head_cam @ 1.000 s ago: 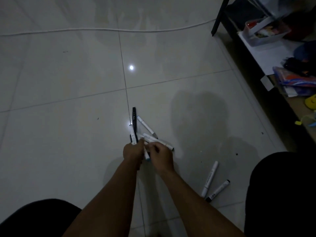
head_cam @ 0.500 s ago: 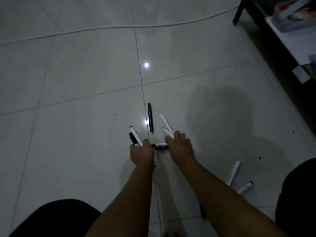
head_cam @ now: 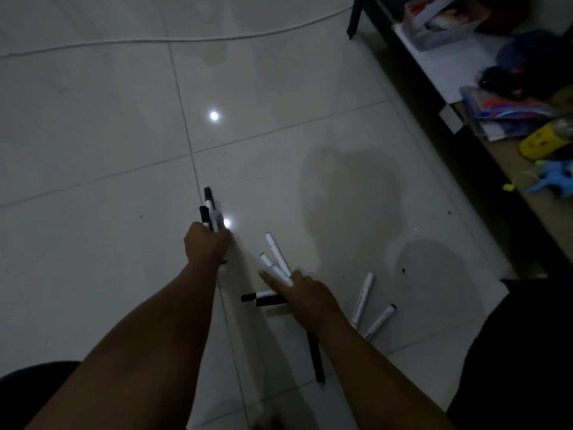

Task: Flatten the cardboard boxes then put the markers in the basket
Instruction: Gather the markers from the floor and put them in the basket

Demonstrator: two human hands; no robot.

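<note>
My left hand (head_cam: 206,245) is closed around a bundle of markers (head_cam: 208,212), black and white ends sticking up out of the fist. My right hand (head_cam: 305,294) rests flat, fingers spread, on several markers on the white tiled floor: two white ones (head_cam: 274,254) point away from it and two black-capped ones (head_cam: 262,299) poke out to its left. Two more white markers (head_cam: 369,308) lie to the right of the hand. A black marker (head_cam: 316,358) lies under my right forearm. No basket or cardboard box is in view.
A white cable (head_cam: 173,40) runs across the floor at the back. On the right stands a low dark shelf (head_cam: 459,156) with a clear plastic bin (head_cam: 440,23), papers and coloured toys. My dark-clothed knees fill the bottom corners.
My left hand has gathered more markers into its fist and lifted them forward. My right hand has moved right and down onto the markers on the floor. The camera view shifted.
</note>
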